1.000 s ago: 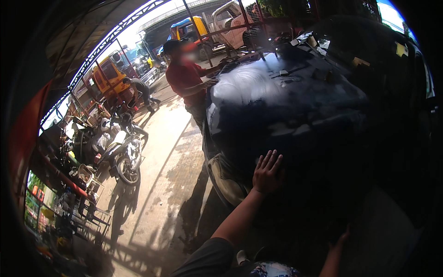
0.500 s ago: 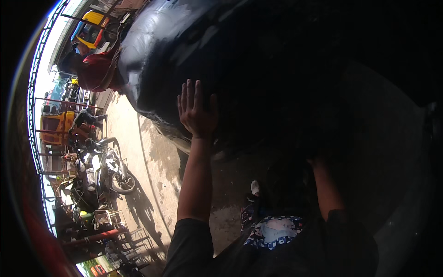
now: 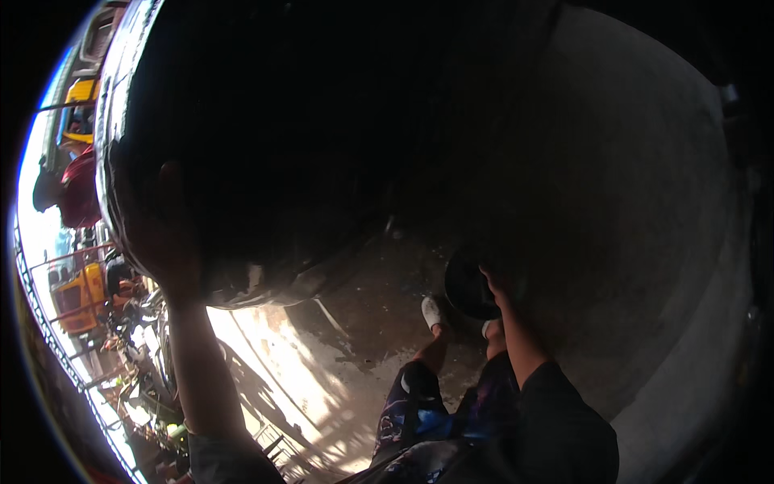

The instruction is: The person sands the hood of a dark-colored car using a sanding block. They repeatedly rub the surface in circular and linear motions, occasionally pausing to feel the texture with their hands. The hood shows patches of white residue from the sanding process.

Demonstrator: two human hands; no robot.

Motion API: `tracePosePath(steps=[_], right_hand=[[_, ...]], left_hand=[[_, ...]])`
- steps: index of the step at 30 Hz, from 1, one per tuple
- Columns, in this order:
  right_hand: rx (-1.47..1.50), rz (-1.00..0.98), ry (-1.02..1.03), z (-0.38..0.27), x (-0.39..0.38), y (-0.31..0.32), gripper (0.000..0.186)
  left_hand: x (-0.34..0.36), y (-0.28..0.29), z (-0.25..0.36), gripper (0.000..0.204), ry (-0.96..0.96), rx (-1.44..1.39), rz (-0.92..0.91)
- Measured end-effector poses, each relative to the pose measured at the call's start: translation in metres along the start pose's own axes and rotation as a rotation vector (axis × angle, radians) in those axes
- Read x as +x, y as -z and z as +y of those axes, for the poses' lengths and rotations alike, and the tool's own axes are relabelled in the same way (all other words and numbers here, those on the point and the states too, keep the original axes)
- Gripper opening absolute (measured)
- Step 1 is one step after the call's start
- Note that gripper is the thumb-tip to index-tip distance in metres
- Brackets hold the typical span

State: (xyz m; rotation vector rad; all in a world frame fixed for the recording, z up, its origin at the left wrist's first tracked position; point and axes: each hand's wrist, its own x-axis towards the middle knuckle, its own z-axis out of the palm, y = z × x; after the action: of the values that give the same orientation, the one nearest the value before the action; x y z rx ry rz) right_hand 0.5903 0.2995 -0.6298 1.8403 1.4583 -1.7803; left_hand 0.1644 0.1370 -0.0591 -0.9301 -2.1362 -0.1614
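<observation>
The dark, glossy car body [image 3: 306,105] fills the upper middle, mostly in shadow. My left hand [image 3: 165,226] lies against it near its lit left edge, fingers faintly visible, stretched upward and holding nothing. Low at the centre right, my right hand [image 3: 493,282] grips a dark round object [image 3: 463,286] by its right side; what it is exactly is too dark to tell.
A person in red [image 3: 79,185] is beyond the car's left edge. Yellow vehicles [image 3: 76,298], metal railings and piled clutter [image 3: 149,387] line the left. Concrete floor [image 3: 387,339], partly sunlit, lies below, with my legs and shoes on it.
My view has tipped downward and turned. My left hand stays on the car body, now in deeper shadow. The dark round object in my right hand has come into clearer view.
</observation>
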Motion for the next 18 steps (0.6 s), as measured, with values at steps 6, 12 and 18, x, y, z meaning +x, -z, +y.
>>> tracePosePath(steps=[6,12,18], right_hand=[[-0.881,-0.063,0.579,0.101,0.175,-0.086,0.060],[-0.934,-0.002,0.743,0.155,0.262,-0.112,0.060],[-0.765,0.211,1.215,0.125,0.181,-0.047,0.060]], left_hand=[[0.003,0.005,0.039,0.054,0.187,-0.199,-0.080],[-0.003,-0.005,0.059,0.057,0.176,-0.174,-0.066],[0.002,0.004,0.039,0.061,0.171,-0.063,-0.006]])
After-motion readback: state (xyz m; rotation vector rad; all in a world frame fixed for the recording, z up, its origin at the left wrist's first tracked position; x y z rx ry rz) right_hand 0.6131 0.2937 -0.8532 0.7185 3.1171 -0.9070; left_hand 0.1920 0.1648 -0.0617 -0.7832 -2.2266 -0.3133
